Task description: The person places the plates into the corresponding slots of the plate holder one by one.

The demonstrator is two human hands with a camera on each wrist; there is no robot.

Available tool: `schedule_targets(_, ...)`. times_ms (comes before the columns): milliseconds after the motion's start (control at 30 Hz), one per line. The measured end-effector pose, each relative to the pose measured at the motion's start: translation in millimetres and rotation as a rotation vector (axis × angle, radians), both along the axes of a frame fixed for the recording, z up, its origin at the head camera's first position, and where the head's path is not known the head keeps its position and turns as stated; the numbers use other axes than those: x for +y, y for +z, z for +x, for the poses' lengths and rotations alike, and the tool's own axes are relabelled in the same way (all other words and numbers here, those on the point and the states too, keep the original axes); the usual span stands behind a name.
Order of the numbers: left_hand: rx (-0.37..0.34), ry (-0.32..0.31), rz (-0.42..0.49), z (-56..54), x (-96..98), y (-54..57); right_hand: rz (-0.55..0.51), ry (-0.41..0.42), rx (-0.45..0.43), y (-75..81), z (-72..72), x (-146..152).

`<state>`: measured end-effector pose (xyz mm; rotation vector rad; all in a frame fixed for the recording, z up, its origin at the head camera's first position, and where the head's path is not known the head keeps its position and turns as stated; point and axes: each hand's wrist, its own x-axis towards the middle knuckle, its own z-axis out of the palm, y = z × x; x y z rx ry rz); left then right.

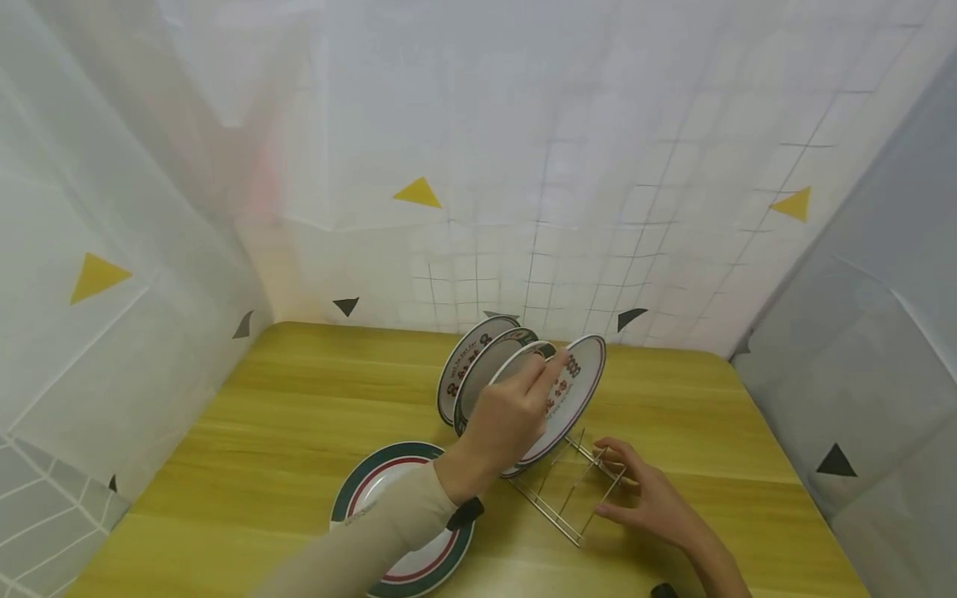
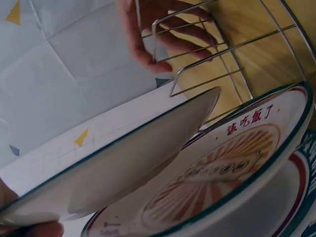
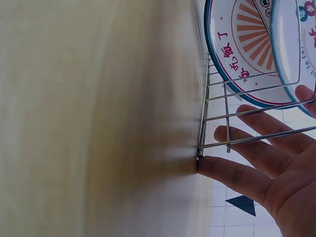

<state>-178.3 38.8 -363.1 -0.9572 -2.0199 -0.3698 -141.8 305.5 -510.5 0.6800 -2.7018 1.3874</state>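
My left hand [image 1: 504,419] pinches the rim of a white plate [image 1: 576,390] with red lettering. In the left wrist view this plate [image 2: 123,158] is tilted, its pale underside showing and its lower edge near the wires. Beside it, a printed plate [image 2: 217,168] with an orange sunburst leans upright in the wire dish rack [image 1: 549,507]. Several plates stand in a row at the rack's left, partly covered by my left hand. My right hand [image 1: 650,498] holds the rack's right end, thumb and fingers spread on either side of the wires.
A plate [image 1: 347,498] with a green and red rim lies flat on the wooden table [image 1: 247,465], partly under my left forearm. Pale patterned sheets [image 1: 478,124] surround the table at the back and sides.
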Motion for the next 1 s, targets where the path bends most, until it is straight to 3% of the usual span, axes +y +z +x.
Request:
schedule_targets(133,0.008,-0.002,0.016,1.0,-0.1,-5.8,0.004,0.0,-0.006,-1.8,3.2,-0.6)
schedule_targets(300,0.029,0.021,0.108,-0.3,-3.0,-1.0,0.013,0.0,0.016,-3.5,6.6,-1.4)
schedule_targets(467,0.004,-0.003,0.068,0.0,-0.2,-7.4,0.008,-0.009,0.009,-6.8,10.9,-0.4)
schedule_targets(600,0.064,-0.021,0.099,-0.1,-0.1,-11.2,0.014,0.005,0.001,-9.8,12.0,0.6)
schedule_targets(733,0.108,-0.019,0.144,-6.2,-1.3,-3.3,0.011,0.007,0.021,-6.9,6.2,1.1)
schedule_targets(867,0.059,-0.02,0.147,-11.2,-2.8,0.9,0.002,0.012,0.029,0.1,-2.3,-0.7)
schedule_targets(1000,-0.004,-0.021,0.118,-9.1,-0.4,-4.4,-0.002,0.009,0.012,2.3,-1.6,-0.7)
